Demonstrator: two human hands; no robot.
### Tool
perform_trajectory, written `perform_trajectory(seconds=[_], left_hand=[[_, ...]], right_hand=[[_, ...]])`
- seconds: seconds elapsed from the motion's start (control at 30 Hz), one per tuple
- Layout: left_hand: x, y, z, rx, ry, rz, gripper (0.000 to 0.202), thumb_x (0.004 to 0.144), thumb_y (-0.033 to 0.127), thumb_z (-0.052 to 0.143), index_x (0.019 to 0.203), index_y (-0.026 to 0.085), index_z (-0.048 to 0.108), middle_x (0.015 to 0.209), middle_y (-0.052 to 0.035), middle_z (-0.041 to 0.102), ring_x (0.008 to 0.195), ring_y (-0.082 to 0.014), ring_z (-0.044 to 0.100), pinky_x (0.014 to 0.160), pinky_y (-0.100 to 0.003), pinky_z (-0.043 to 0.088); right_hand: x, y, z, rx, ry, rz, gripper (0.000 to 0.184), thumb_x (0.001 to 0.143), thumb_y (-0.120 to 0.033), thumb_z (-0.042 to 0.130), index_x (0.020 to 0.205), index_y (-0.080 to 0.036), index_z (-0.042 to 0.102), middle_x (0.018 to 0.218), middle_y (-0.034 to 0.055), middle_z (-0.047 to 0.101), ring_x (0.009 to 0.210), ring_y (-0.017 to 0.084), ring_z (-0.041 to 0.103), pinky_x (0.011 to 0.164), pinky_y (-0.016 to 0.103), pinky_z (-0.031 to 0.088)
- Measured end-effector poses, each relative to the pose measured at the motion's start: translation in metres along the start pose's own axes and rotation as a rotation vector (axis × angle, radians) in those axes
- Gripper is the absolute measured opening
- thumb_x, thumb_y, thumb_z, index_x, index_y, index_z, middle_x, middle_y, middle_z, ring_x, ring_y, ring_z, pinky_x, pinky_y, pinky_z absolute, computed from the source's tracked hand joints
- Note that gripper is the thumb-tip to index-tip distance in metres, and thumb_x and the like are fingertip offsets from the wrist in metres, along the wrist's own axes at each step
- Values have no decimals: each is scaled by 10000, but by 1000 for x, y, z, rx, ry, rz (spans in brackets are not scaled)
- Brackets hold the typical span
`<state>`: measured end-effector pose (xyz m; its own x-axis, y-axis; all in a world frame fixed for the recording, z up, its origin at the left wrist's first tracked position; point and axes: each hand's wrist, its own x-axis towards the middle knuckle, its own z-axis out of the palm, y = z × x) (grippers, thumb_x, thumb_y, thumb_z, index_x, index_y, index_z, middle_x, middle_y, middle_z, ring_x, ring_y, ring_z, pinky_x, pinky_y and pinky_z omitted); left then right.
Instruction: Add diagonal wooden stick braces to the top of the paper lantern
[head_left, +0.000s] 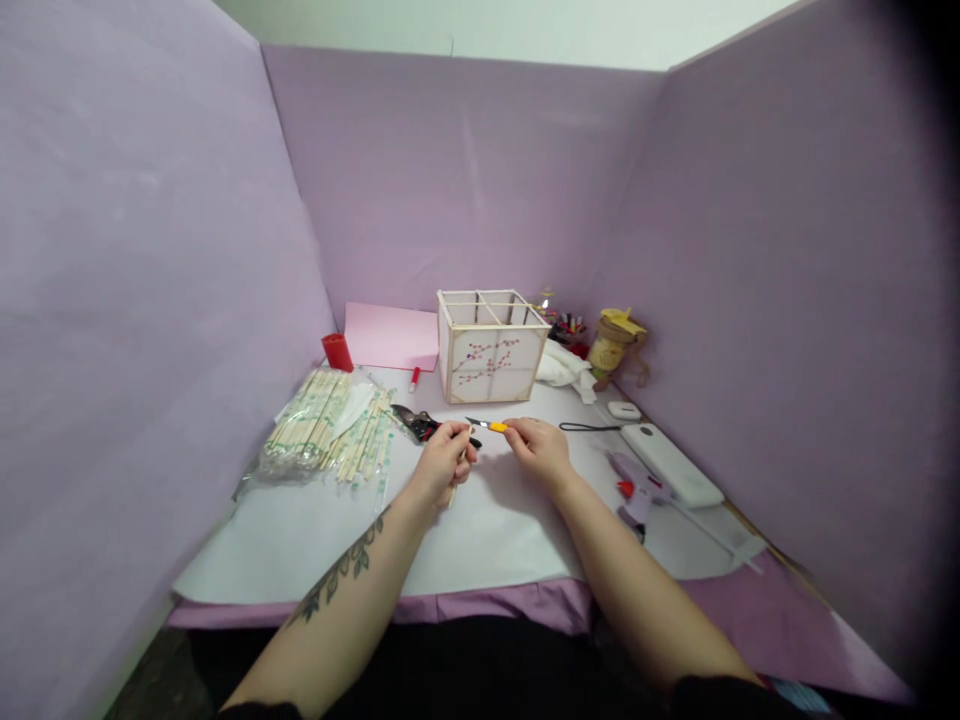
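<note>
My left hand point(448, 458) is closed around a thin wooden stick point(452, 496), probably a chopstick, whose lower end pokes out below the fist. In my right hand point(540, 450) is a yellow craft knife point(496, 427), its blade pointing left toward the top of the stick. Whether blade and stick touch I cannot tell. Black pruning shears point(411, 422) with some red lie just behind my left hand, which partly covers them. Beyond both hands stands a box-shaped frame of sticks with white panels point(495, 365), painted with a red blossom branch.
Left, a plastic bag of wrapped chopsticks point(307, 425) lies near a red container point(337, 352). A pink sheet point(391, 337) and red marker point(415, 379) are behind. At right are a glue gun point(637, 487), a long white case point(670, 464) and a yellow cup point(611, 347). Lilac walls enclose three sides.
</note>
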<state>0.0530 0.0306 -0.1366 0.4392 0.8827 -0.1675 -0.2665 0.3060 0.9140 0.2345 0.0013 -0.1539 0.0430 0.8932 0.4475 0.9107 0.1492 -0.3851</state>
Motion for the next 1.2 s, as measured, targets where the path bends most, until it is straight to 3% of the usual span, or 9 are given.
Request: perform_trajectory(seconds=[0.2, 0.67, 0.87, 0.93, 1.03, 1.2], left_hand=[[-1, 0, 0, 21, 0, 0, 304, 766, 410, 644, 895, 210, 455, 535, 69, 535, 290, -16, 282, 348, -153, 103], [-2, 0, 3, 45, 32, 72, 328, 756, 438, 659, 868, 214, 446, 488, 91, 505, 283, -15, 239, 342, -163, 86], [-8, 0, 5, 49, 56, 134, 363, 737, 462, 680, 888, 210, 468, 472, 100, 498, 289, -14, 239, 355, -164, 99], [-8, -1, 5, 48, 57, 140, 367, 737, 472, 674, 889, 209, 467, 483, 91, 518, 291, -17, 248, 354, -167, 105], [-6, -2, 4, 53, 65, 127, 357, 733, 459, 675, 867, 202, 467, 525, 62, 565, 295, -21, 278, 348, -171, 117], [-4, -3, 3, 59, 99, 140, 342, 708, 404, 712, 843, 193, 479, 624, 43, 602, 323, -13, 340, 353, -170, 153]], right_hand=[[-2, 1, -2, 17, 16, -22, 308, 906, -300, 428, 931, -248, 731, 795, 28, 734, 760, 191, 636, 664, 274, 413], [-1, -1, 0, -11, 20, -2, 301, 908, -311, 438, 962, -254, 729, 844, 31, 749, 790, 193, 645, 676, 268, 414], [6, 14, -2, -51, 60, 133, 305, 908, -337, 453, 860, -255, 742, 783, 43, 755, 731, 208, 652, 574, 269, 379], [7, 19, -5, -52, 103, 175, 343, 929, -340, 412, 905, -238, 739, 827, 56, 761, 768, 216, 659, 578, 269, 386], [4, 17, -5, -13, 110, 123, 353, 941, -331, 388, 986, -233, 724, 932, 42, 761, 848, 198, 667, 658, 261, 428], [-1, 4, 0, 40, 49, -17, 318, 919, -327, 427, 963, -243, 730, 866, 33, 755, 804, 191, 658, 702, 266, 437]])
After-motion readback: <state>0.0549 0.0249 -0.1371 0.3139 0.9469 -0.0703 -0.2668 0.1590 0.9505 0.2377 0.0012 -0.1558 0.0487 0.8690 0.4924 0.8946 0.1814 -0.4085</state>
